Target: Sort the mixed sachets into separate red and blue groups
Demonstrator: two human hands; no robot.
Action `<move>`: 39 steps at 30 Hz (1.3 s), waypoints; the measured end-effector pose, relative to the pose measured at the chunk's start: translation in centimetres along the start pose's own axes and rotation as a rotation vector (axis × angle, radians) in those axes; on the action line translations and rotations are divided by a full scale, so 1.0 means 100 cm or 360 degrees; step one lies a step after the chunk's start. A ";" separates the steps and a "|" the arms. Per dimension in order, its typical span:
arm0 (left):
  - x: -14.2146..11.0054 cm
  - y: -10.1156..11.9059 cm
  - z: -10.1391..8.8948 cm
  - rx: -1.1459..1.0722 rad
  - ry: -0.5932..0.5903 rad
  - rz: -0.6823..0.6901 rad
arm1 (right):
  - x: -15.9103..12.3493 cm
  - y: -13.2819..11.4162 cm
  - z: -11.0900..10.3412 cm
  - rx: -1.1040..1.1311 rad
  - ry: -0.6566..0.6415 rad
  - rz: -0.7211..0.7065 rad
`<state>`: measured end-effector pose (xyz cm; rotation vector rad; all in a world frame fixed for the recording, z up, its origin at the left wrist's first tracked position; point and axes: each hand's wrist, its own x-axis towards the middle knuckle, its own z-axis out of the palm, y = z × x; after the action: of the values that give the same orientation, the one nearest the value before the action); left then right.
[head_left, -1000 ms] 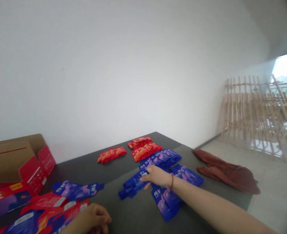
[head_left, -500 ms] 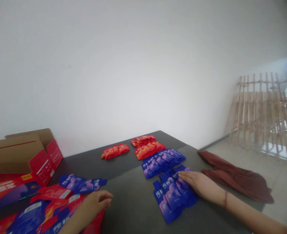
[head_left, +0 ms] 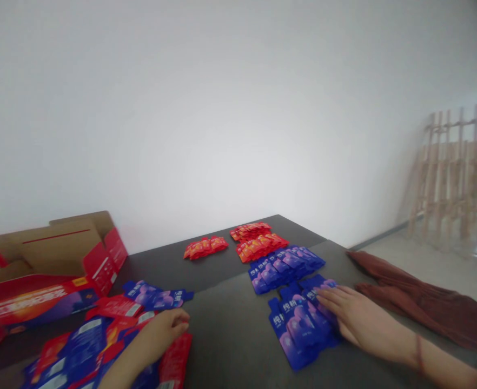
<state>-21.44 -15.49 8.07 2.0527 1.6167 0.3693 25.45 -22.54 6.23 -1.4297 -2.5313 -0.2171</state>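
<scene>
My right hand (head_left: 356, 319) lies flat with its fingers apart on a group of blue-and-purple sachets (head_left: 299, 327), touching their upper right part. Farther along the table sits a tidy overlapping row of the same blue sachets (head_left: 284, 269). Beyond it lie red-orange sachets in several small rows (head_left: 259, 247). My left hand (head_left: 163, 329) is loosely curled, resting at the edge of a heap of flat printed red-and-blue cartons (head_left: 82, 346). Nothing shows in its fingers.
An open cardboard box with red printed flaps (head_left: 47, 254) stands at the left end of the dark grey table (head_left: 230, 335). A brown cloth (head_left: 421, 302) lies past the right table edge on the pale floor. A wooden lattice frame (head_left: 453, 173) leans against the wall.
My right hand has moved from the middle sachets to the near group, which now lies more neatly. My left hand has shifted slightly. The whole view has turned, so everything sits further right.
</scene>
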 end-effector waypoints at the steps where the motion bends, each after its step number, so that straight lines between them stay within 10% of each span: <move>1: -0.001 0.001 -0.001 0.0027 0.0032 0.0011 | 0.008 -0.007 0.001 0.0029 0.0051 -0.0013; 11: 0.000 -0.004 0.006 0.0011 0.0154 -0.0096 | 0.140 -0.239 0.037 0.0711 -0.0144 -0.0453; 15: -0.001 -0.004 0.006 0.0066 0.0166 -0.0082 | 0.167 -0.279 0.053 0.0696 -0.0212 -0.0323; 25: -0.002 0.000 0.009 0.0112 0.0069 -0.0053 | 0.154 -0.257 0.073 0.0591 -0.0350 -0.0199; 32: -0.010 0.001 0.004 0.0060 -0.0212 0.0145 | 0.164 -0.212 0.066 0.1304 -0.0146 0.0002; 39: 0.000 0.008 0.025 0.0028 0.0016 -0.0075 | 0.176 -0.193 0.092 0.1419 -0.0056 0.0345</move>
<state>-19.54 -16.16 6.37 2.0249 1.6771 0.3505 -1.03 -15.83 1.70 -1.2706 -2.0034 0.8608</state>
